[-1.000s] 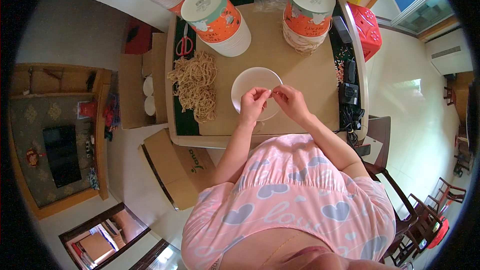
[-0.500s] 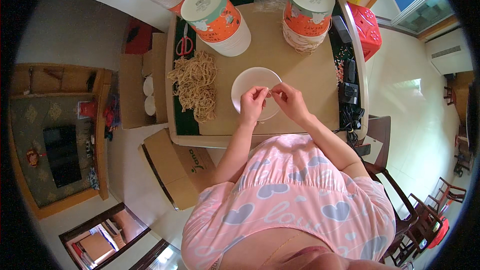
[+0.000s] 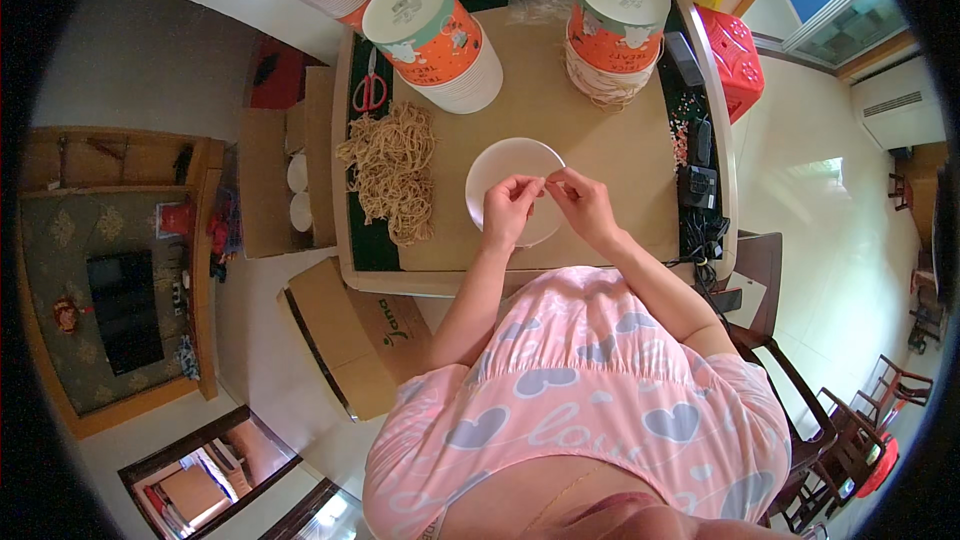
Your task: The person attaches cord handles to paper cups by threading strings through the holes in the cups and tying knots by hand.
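The left hand (image 3: 510,208) and right hand (image 3: 583,202) are held together over the white bowl (image 3: 505,165), fingertips pinched narrow on something thin stretched between them, too small to be identified; its long axis runs left to right. The bowl lies directly under both hands, on the table (image 3: 620,145). A pile of rubber bands (image 3: 392,170) lies to the left, nearer the left hand.
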`<state>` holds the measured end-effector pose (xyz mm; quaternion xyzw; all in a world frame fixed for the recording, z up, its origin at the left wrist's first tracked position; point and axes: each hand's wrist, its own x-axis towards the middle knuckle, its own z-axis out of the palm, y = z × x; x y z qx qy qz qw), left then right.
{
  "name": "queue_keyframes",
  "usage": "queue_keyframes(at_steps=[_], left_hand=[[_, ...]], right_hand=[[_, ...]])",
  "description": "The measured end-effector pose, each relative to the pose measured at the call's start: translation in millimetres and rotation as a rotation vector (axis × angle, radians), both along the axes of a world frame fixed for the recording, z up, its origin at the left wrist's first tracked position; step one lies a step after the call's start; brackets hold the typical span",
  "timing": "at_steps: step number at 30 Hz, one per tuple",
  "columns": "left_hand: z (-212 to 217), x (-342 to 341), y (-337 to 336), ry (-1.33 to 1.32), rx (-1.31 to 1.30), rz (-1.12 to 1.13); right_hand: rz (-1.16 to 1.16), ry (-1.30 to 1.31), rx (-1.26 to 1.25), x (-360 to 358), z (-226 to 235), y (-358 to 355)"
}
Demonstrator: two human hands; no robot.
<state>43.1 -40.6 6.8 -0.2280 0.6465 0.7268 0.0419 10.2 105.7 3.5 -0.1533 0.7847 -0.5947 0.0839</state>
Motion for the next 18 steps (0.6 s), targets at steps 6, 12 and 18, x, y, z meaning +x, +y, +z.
queue_keyframes(at_steps=[6, 12, 18], left_hand=[[-9.1, 0.3, 8.1, 0.285, -0.432, 0.07], [-14.7, 0.4, 9.9, 0.156, -0.297, 0.16], [-10.7, -1.7, 10.5, 0.166, -0.248, 0.16]], right_hand=[[0.013, 0.107, 0.02, 0.7, -2.4, -2.4], [0.012, 0.139, -0.025, -0.4, -2.5, -1.9], [-0.002, 0.044, -0.028, 0.8, 2.6, 0.0]])
